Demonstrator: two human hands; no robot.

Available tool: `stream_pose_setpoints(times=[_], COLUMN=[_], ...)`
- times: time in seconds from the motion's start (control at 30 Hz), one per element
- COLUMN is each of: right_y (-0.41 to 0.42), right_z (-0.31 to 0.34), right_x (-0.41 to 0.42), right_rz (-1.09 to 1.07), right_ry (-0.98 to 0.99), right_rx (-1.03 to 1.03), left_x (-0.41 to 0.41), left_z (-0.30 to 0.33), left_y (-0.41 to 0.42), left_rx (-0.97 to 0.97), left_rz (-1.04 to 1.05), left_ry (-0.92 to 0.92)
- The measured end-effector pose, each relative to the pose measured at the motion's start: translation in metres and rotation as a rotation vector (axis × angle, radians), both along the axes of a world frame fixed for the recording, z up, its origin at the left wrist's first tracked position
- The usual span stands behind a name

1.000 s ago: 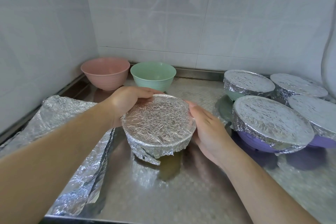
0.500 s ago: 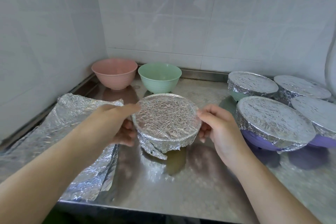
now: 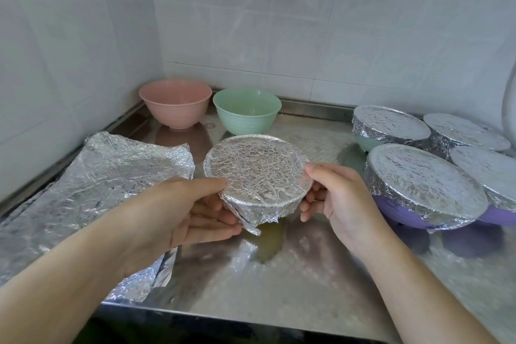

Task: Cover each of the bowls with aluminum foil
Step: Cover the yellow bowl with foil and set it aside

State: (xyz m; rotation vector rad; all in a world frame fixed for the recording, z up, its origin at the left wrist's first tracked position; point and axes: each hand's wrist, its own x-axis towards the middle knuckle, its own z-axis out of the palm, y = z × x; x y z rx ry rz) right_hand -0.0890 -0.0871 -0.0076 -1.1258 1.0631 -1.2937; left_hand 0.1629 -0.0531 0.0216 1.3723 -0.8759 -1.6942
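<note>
Step in hand: finishing the wrap on the foil-covered bowl (image 3: 258, 179), which both hands hold up just above the steel counter (image 3: 307, 274), in the middle front of it.
Left hand (image 3: 178, 212): grasps the bowl's left side, thumb along the rim, fingers curled beneath.
Right hand (image 3: 335, 198): grasps the right side, thumb on the rim edge, fingers tucked under.
Weak spot: a loose foil flap (image 3: 248, 225) hangs off the near left side below the rim; the far side of the bowl is hidden, so I cannot tell how snug it is there.
Doing it well: press that flap flat against the wall, then run the thumbs round under the rim, lightly, since thin foil probably tears if dragged; keep the top skin taut, not dented.
Setting down: a bare patch of counter, clear of the four finished bowls (image 3: 424, 184) at the right.
Still to cover: the pink bowl (image 3: 176, 102) and the green bowl (image 3: 247, 109) at the back, both bare.
Supply: the crumpled foil sheets (image 3: 92, 190) lie at the left, within reach.
</note>
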Motion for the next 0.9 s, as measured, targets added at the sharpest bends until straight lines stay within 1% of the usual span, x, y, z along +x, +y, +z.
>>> stream_pose_setpoints(times=[0.07,0.2,0.47,0.57,0.63,0.73,0.87,0.9], right_y=[0.002,0.002,0.003,0.002,0.002,0.001,0.001,0.001], right_z=[0.001,0.002,0.003,0.002,0.003,0.003,0.002,0.002], right_x=[0.001,0.002,0.003,0.003,0.003,0.002,0.001,0.001], right_rz=[0.004,0.003,0.004,0.0,-0.004,-0.006,-0.009,-0.01], right_ry=[-0.001,0.003,0.014,0.025,0.026,0.025,0.034,0.035], right_rx=[0.003,0.014,0.019,0.021,0.025,0.033,0.029,0.029], left_x=[-0.001,-0.001,-0.006,-0.007,-0.005,0.001,-0.003,-0.007], left_z=[0.001,0.003,0.014,0.013,0.01,0.008,0.011,0.011], left_y=[0.001,0.005,0.018,0.019,0.015,0.011,0.02,0.024], left_rx=[0.016,0.09,0.099,0.125,0.13,0.096,-0.066,-0.102], left_rz=[-0.036,-0.047,-0.066,-0.063,-0.088,-0.149,-0.162,-0.167], left_ry=[0.037,0.171,0.315,0.335,0.303,0.178,-0.122,-0.172])
